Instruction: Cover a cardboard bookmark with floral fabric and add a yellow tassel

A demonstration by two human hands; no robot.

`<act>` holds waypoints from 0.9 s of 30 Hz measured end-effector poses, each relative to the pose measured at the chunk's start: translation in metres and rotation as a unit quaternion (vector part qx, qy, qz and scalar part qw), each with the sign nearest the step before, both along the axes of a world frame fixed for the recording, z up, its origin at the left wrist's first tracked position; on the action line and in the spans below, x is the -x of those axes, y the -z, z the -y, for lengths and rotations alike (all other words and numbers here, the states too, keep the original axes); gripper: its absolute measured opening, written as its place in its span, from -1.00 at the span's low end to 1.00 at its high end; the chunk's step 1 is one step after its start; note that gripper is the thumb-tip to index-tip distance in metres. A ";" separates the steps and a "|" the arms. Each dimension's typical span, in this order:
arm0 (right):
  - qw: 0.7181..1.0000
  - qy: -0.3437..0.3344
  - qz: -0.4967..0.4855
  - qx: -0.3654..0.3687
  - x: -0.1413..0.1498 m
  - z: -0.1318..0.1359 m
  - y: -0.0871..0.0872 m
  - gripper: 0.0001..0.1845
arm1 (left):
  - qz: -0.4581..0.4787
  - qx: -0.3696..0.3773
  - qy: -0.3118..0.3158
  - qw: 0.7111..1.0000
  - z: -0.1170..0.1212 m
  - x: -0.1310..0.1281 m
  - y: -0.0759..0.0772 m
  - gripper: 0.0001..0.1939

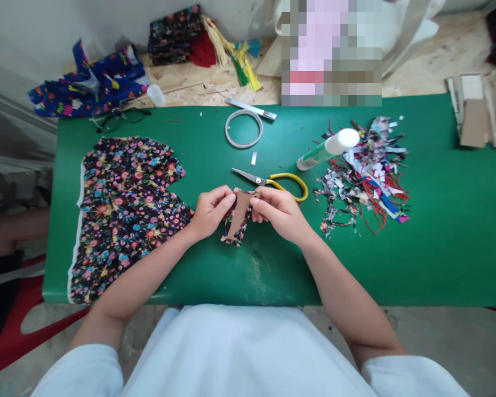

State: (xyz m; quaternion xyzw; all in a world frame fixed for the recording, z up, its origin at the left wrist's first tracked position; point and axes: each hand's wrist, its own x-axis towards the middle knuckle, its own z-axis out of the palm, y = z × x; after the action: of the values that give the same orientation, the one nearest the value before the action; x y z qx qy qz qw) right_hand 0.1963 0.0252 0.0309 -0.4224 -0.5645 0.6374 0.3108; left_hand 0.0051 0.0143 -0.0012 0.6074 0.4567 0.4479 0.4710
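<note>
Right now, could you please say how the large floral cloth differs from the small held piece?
The large cloth lies spread on the table; the small piece is held by the left hand and right hand. The small piece shows brown card; the large cloth shows none. Both show flowers on black.

Pale blue shirt (231, 353) with short sleeves (85, 368)

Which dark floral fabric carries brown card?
The small black floral cloth strip in the left hand and right hand: brown card covers its middle. The large floral sheet and folded dark stack show none.
</note>
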 end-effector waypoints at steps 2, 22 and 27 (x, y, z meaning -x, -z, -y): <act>1.000 0.005 0.013 -0.019 0.001 0.000 0.000 -0.63 | 0.005 -0.007 0.006 1.000 -0.001 0.000 0.000 -0.54; 0.796 0.477 0.136 -0.347 -0.017 -0.011 0.036 -0.57 | 0.291 0.368 -0.023 0.883 -0.004 -0.005 -0.014 -0.69; 0.790 0.478 0.259 -0.282 -0.044 -0.029 0.050 -0.15 | 0.359 0.408 -0.045 0.838 -0.009 -0.006 -0.026 -0.60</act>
State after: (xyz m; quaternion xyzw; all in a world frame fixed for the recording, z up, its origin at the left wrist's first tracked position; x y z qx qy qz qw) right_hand 0.2407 0.0547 -0.0194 -0.6814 -0.5045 0.0862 0.5232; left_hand 0.0115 0.0235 0.0250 0.1356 0.4235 0.4288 0.7864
